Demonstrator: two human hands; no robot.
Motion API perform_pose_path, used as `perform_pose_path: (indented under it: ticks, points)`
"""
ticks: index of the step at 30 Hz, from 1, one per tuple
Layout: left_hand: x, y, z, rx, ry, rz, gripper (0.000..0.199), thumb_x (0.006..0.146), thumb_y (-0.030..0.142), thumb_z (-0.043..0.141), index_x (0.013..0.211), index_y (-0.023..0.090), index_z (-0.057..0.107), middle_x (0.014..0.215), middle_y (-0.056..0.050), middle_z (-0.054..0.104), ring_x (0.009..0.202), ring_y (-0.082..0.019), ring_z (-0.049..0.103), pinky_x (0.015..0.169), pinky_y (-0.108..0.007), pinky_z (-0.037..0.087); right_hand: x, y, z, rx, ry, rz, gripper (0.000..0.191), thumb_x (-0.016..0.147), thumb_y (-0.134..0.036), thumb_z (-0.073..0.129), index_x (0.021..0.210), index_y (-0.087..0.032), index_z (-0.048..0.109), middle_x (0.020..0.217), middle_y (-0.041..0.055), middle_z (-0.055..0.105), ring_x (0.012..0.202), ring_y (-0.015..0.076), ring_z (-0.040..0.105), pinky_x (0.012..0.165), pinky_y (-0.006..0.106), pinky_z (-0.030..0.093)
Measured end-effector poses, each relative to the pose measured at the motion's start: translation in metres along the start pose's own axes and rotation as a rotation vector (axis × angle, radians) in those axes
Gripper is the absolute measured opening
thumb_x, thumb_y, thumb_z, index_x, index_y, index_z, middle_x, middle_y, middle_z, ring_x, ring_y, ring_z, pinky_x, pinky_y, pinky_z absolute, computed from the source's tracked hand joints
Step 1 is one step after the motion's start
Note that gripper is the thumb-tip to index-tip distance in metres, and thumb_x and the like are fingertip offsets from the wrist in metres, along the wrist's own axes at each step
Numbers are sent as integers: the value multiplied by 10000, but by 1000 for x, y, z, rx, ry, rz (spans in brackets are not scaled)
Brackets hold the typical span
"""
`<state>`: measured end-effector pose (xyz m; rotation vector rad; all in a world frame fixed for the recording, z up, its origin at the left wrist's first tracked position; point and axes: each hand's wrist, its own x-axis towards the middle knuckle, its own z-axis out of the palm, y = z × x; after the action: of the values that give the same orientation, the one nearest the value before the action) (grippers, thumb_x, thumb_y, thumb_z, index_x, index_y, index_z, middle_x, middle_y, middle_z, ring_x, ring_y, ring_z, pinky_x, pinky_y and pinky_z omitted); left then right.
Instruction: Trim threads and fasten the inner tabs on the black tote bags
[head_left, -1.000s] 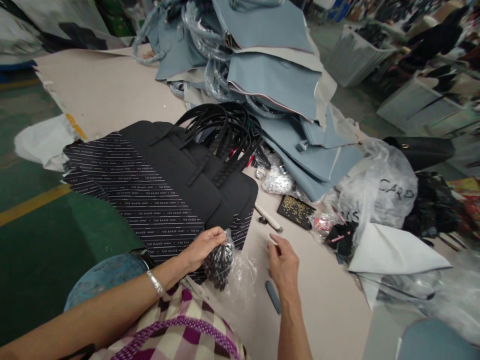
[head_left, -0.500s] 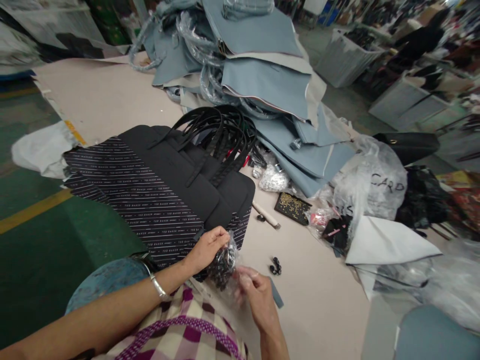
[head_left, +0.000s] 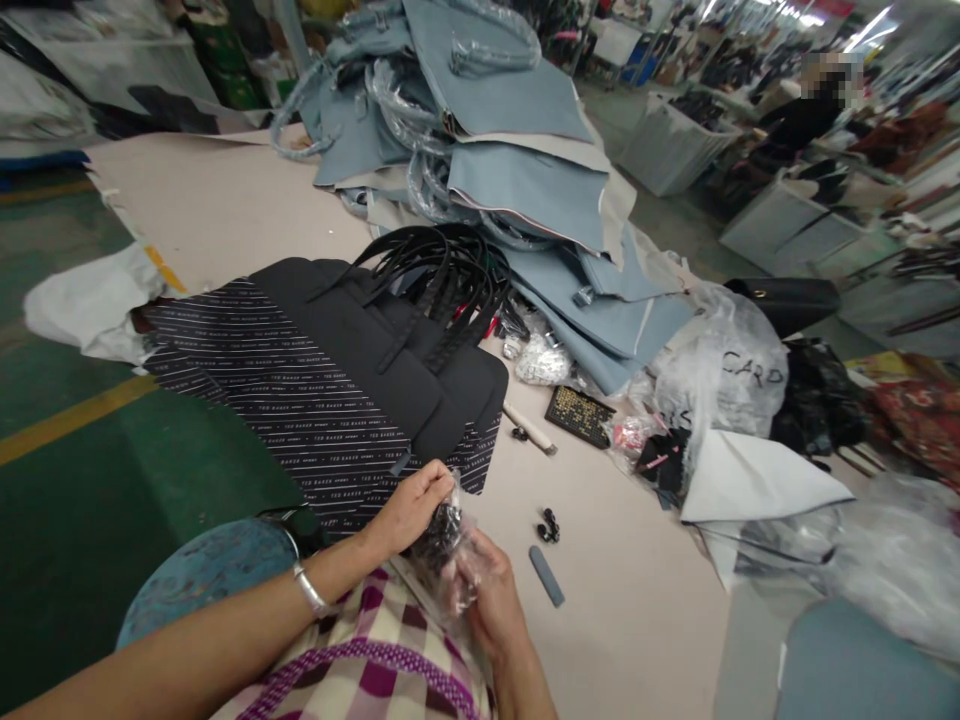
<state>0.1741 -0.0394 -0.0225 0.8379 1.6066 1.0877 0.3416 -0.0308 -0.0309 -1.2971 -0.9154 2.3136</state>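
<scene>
Left hand (head_left: pixel 412 508) pinches the gathered upper edge of a clear plastic bag (head_left: pixel 444 532), which is filled with small black pieces (head_left: pixel 435 550) and held close to the person's checked clothing. Right hand (head_left: pixel 491 590) touches the bag's loose lower side, fingers bent and partly veiled by crinkled film; whether they grip a piece cannot be told. Both hands are at the near edge of a pale tabletop (head_left: pixel 637 590). Just right of the bag lie a little cluster of black fittings (head_left: pixel 549 526) and a blue-grey strip (head_left: pixel 546 576). Beyond the left hand, overlapping black bag panels (head_left: pixel 375 345) with looped straps and striped, lettered lining are spread out. Farther right, a pale stick-like tool (head_left: pixel 529 428) lies near a dark tray (head_left: pixel 577 416) of gold-coloured bits. Blue-grey bags (head_left: pixel 525 195) with plastic-wrapped handles are heaped at the back
</scene>
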Motion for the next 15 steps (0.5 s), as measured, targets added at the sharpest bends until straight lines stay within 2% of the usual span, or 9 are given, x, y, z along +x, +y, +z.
perform_pose_path:
  ticks: [2,5,7,9,12,15]
  points:
    - [-2,0,2,35,21,7,311,933,479,394,769,224,460,709,46,453,708,-154,452,710,-276,387,-1,4,5,125,19,44,599,705,-541,802,1193,-213,690,540,-56,558,346,56,363,339,185,326]
    - [-6,1,5,90,51,17,293,944,449,368,760,230,434,703,47,440,710,-157,453,720,-282,382,-3,11,10,265,49,67,688,658,-466,860,1266,-220,654,498,-79,508,323,50,320,312,177,302]
    - [-9,2,7,130,60,20,277,947,427,367,757,234,421,693,49,432,698,-158,448,709,-286,367,-4,15,10,239,49,32,718,658,-475,857,1291,-213,640,461,-91,477,318,56,306,317,184,321]
    - [-12,3,7,171,60,23,262,951,409,363,762,236,418,686,48,437,687,-161,452,702,-292,352,-3,19,8,121,45,-36,711,688,-547,808,1285,-198,645,434,-96,453,324,69,308,338,205,359]
    - [-17,6,8,231,46,38,234,958,381,352,785,239,422,689,41,456,675,-167,466,700,-302,335,-1,21,6,-86,78,-147,601,688,-594,779,1116,-175,730,497,-58,529,383,86,375,385,220,391]
    - [-21,9,9,285,7,67,206,956,347,358,792,241,424,681,33,477,664,-176,482,695,-309,320,1,18,6,-191,138,-227,420,654,-497,831,898,-161,769,635,-15,636,493,100,458,468,213,426]
